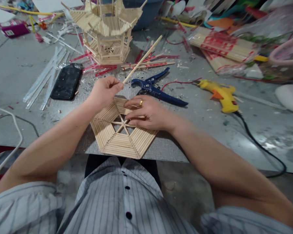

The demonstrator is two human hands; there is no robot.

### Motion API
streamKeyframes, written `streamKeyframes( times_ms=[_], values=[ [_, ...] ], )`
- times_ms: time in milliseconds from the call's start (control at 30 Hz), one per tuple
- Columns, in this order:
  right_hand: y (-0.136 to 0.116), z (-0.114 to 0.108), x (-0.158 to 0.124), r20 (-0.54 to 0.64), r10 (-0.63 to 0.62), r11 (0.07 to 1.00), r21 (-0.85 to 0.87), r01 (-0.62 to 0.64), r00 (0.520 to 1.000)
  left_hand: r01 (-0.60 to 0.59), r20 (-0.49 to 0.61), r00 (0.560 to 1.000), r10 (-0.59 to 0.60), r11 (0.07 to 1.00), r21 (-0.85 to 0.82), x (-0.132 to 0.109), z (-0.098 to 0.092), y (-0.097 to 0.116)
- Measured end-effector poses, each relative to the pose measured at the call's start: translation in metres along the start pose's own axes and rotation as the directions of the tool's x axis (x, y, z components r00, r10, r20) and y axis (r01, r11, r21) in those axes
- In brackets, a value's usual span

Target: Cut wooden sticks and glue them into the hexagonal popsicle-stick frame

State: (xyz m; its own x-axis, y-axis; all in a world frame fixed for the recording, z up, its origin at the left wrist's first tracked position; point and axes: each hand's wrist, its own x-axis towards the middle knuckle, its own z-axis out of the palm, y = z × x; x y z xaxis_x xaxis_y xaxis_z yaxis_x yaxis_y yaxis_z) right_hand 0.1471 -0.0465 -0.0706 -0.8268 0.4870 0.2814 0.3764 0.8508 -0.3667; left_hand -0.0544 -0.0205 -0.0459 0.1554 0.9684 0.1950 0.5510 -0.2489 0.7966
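Note:
A hexagonal panel of thin wooden sticks point(118, 144) lies flat at the table's front edge, with crossed sticks over its open centre. Pinched between the thumb and fingers of my left hand point(107, 91) is a long wooden stick point(146, 56), which points up and to the right above the panel's far side. My right hand point(148, 112), a ring on one finger, rests on the panel's right part with its fingers apart, and nothing shows in its grasp. Just beyond that hand lies a blue cutter point(153, 89).
Behind my hands stands a stick-built pavilion model point(109, 35). A black phone point(66, 82) and clear glue sticks point(42, 79) lie left. To the right are a yellow glue gun point(222, 94) with a black cord and wrapped stick bundles point(224, 45). Scraps litter the table point(185, 136).

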Motion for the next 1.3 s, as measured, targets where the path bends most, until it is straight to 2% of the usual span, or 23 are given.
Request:
streamKeyframes(
  times_ms=[100, 200, 300, 500, 567, 633, 667, 700, 767, 800, 867, 933, 1000, 1067, 1133, 1300],
  values=[
    [-0.008, 0.004, 0.000, -0.048, 0.127, 0.988, -0.084, -0.130, 0.991, -0.004, -0.035, 0.999, 0.006, 0.999, 0.039, -0.001, 0.000, 0.003],
    [-0.020, 0.007, 0.003, -0.099, 0.289, 0.935, -0.186, -0.303, 0.952, -0.024, -0.075, 0.997, 0.026, 0.999, 0.030, -0.003, 0.000, 0.005],
    [-0.029, 0.007, 0.007, -0.101, 0.384, 0.889, -0.227, -0.397, 0.918, -0.023, -0.040, 0.999, 0.022, 1.000, -0.017, -0.005, 0.000, 0.007],
    [-0.032, 0.015, 0.014, -0.126, 0.434, 0.853, -0.259, -0.452, 0.892, 0.022, 0.087, 0.996, -0.017, 0.998, -0.053, -0.007, -0.004, 0.012],
    [-0.027, 0.019, 0.013, -0.174, 0.410, 0.875, -0.201, -0.440, 0.896, 0.025, 0.101, 0.995, -0.018, 0.997, -0.066, -0.007, -0.005, 0.014],
    [-0.022, 0.021, 0.010, -0.277, 0.356, 0.919, -0.072, -0.389, 0.892, 0.026, 0.126, 0.992, -0.017, 0.997, -0.073, -0.008, -0.007, 0.016],
    [-0.020, 0.020, 0.009, -0.355, 0.343, 0.932, 0.015, -0.362, 0.869, 0.025, 0.144, 0.989, -0.015, 0.997, -0.069, -0.009, -0.008, 0.018],
    [-0.018, 0.019, 0.007, -0.437, 0.358, 0.933, 0.120, -0.341, 0.825, 0.022, 0.166, 0.986, -0.012, 0.998, -0.059, -0.010, -0.009, 0.019],
    [-0.013, 0.014, 0.005, -0.560, 0.448, 0.889, 0.356, -0.286, 0.697, 0.007, 0.242, 0.970, 0.000, 1.000, -0.026, -0.011, -0.012, 0.023],
    [-0.011, 0.011, 0.005, -0.581, 0.507, 0.848, 0.470, -0.246, 0.637, -0.004, 0.302, 0.953, 0.004, 1.000, -0.001, -0.012, -0.013, 0.025],
    [-0.007, 0.006, 0.005, -0.558, 0.600, 0.741, 0.658, -0.136, 0.573, -0.030, 0.448, 0.894, -0.002, 0.998, 0.063, -0.013, -0.017, 0.029],
    [-0.003, 0.003, 0.007, -0.501, 0.666, 0.630, 0.774, -0.057, 0.553, -0.062, 0.579, 0.815, -0.021, 0.991, 0.122, -0.014, -0.018, 0.033],
    [0.001, 0.002, 0.009, -0.424, 0.730, 0.525, 0.850, -0.043, 0.537, -0.099, 0.647, 0.762, -0.034, 0.981, 0.168, -0.015, -0.018, 0.035],
    [0.002, 0.001, 0.009, -0.348, 0.776, 0.445, 0.893, -0.066, 0.526, -0.135, 0.667, 0.743, -0.050, 0.966, 0.223, -0.015, -0.016, 0.036],
    [0.003, 0.001, 0.008, -0.274, 0.804, 0.381, 0.919, -0.103, 0.528, -0.156, 0.664, 0.743, -0.077, 0.946, 0.284, -0.015, -0.014, 0.035],
    [0.001, -0.002, 0.008, -0.147, 0.838, 0.299, 0.929, -0.217, 0.525, -0.163, 0.653, 0.749, -0.113, 0.924, 0.347, -0.015, -0.009, 0.034]
  ],
)
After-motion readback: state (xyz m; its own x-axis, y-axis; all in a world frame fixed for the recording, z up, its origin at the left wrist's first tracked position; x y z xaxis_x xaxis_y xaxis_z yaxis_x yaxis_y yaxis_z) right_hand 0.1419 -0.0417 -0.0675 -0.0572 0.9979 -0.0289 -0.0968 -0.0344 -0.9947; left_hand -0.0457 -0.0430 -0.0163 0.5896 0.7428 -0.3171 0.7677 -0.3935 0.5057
